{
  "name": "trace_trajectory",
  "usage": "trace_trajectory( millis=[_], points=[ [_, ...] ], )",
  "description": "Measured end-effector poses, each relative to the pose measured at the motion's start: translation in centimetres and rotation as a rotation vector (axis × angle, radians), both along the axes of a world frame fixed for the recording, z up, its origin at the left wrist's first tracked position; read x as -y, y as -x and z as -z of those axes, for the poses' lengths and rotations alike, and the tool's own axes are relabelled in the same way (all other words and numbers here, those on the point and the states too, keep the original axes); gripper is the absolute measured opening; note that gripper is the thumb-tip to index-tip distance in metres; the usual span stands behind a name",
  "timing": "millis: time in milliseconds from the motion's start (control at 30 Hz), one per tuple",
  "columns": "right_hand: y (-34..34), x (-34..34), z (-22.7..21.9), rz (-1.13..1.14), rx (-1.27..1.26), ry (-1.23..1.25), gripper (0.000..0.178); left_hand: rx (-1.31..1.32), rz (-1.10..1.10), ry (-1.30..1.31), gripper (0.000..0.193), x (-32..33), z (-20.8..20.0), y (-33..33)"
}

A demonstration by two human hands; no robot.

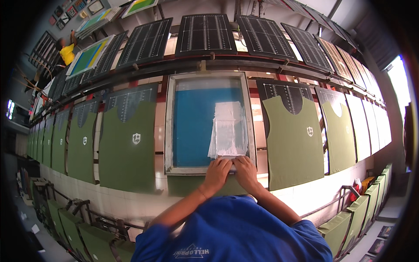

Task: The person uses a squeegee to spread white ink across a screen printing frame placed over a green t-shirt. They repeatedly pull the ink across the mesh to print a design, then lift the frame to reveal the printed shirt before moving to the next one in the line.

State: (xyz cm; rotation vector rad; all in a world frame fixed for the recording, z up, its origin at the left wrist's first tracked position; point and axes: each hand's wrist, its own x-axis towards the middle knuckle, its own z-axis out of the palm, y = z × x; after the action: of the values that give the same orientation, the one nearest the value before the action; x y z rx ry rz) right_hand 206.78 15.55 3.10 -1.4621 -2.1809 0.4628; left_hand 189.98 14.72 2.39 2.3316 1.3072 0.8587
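Note:
A screen-printing frame (pixel 168 131) with blue mesh (pixel 194 126) lies in front of me, over a green shirt panel (pixel 192 185) whose near edge sticks out below. White ink (pixel 229 118) coats the right part of the mesh in a smeared, upright patch. At that patch's near end, my left hand (pixel 218 170) and my right hand (pixel 245 169) are closed side by side on a squeegee (pixel 232 157). Most of the squeegee is covered by my fingers. Both wrists are close to the frame's near edge.
Green shirt panels (pixel 128 144) with small white shield prints lie on boards to the left, and another printed panel (pixel 294 144) to the right. Black marked boards (pixel 206 35) line the far side beyond a rail. A person in yellow (pixel 66 53) stands far left.

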Motion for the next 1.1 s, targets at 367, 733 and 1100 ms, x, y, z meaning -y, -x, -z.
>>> trace_trajectory(
  millis=[367,733,1100],
  points=[
    [-0.4,-17.0,-0.9,-0.021,0.129,0.011,0.014,0.051,-0.024,-0.045,0.021,-17.0,-0.5,-0.6],
    [0.3,0.5,-0.6,0.004,0.01,0.076,0.025,0.036,-0.02,0.036,0.034,0.5,-0.1,-0.1],
    [0.3,-17.8,-0.1,-0.009,0.131,0.01,0.018,0.021,-0.006,0.008,0.028,-17.6,0.0,0.1]
  ],
)
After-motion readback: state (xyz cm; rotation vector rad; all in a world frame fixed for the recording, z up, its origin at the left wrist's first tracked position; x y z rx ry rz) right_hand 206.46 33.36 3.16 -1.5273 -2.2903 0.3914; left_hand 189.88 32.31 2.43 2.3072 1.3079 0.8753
